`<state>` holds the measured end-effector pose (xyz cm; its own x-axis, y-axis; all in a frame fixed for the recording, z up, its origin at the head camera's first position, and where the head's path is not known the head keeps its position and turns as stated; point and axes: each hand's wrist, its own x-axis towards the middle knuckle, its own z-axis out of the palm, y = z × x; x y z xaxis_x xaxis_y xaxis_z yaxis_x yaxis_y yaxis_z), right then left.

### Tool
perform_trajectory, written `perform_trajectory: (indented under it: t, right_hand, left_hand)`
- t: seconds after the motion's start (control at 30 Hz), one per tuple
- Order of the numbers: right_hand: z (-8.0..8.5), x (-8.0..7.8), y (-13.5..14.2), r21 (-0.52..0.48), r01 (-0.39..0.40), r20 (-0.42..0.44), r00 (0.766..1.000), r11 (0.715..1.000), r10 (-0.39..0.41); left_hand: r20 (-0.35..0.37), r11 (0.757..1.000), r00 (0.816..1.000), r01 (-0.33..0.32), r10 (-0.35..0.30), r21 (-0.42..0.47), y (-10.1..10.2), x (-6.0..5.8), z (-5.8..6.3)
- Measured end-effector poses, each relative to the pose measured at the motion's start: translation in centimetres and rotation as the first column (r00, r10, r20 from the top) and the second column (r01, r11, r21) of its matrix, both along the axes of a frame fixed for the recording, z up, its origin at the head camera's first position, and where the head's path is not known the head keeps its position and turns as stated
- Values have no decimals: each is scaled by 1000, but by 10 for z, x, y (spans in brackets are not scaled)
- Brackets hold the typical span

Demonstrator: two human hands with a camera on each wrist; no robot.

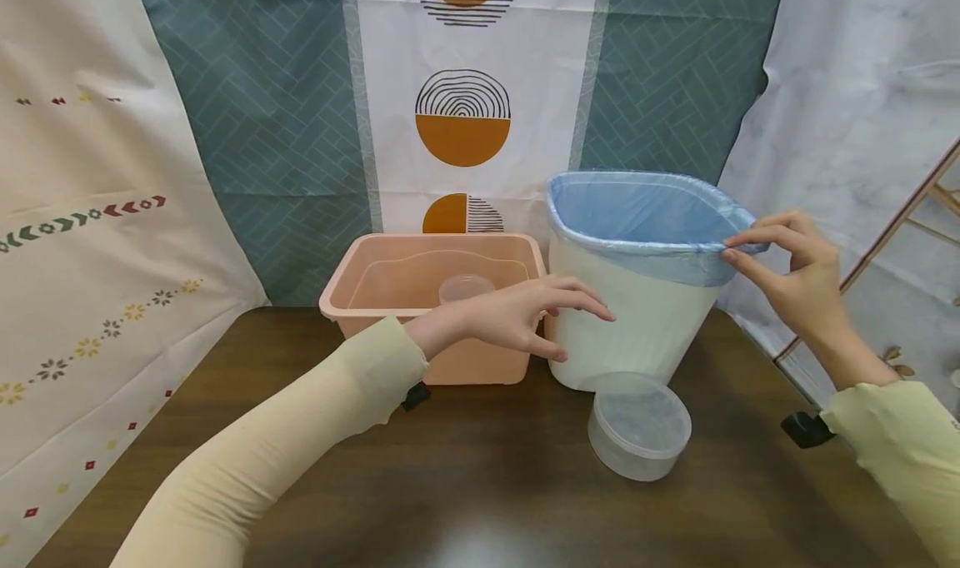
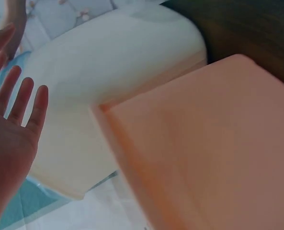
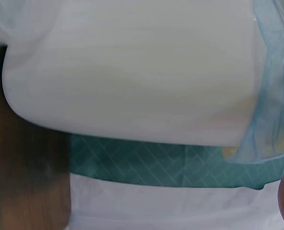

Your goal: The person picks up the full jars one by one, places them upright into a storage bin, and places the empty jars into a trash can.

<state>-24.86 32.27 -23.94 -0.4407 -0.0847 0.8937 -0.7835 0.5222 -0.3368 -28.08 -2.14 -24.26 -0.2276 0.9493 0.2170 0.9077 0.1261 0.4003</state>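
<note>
Blue liner in, cuff over the rim, and your right hand is at the near right corner!
You're pinching the liner's edge there between thumb and fingers, while your left hand hovers before the white bin, fingers loosely bent, grasping nothing. The liner sits in the bin's mouth, its edge folded down outside across the front; by my reckoning the fitting is nearly done, with perhaps that corner left to smooth. The peach tub stands just beside the bin, and a clear round container rests on the table near its foot; whether they touch, I can't tell.
</note>
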Motion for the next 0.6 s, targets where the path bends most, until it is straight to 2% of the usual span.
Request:
perform_trajectory:
  t: [0.17,0.33,0.47,0.6]
  right_hand:
    - [-4,-1,-4,-74,-17,22,1000,997,19]
    - [-7,-3,-3,-125,-44,19,999,991,47]
    - [-6,-2,-6,-139,-55,29,998,989,59]
    - [-6,-1,-7,-135,-45,47,998,990,51]
  left_hand:
    - [-1,1000,1000,25,-25,-15,5,-1,-16]
    - [11,999,999,34,-33,-42,21,-2,-36]
    - [57,996,997,59,-56,-63,36,-3,-49]
    - [54,993,996,72,-67,-98,50,-5,-58]
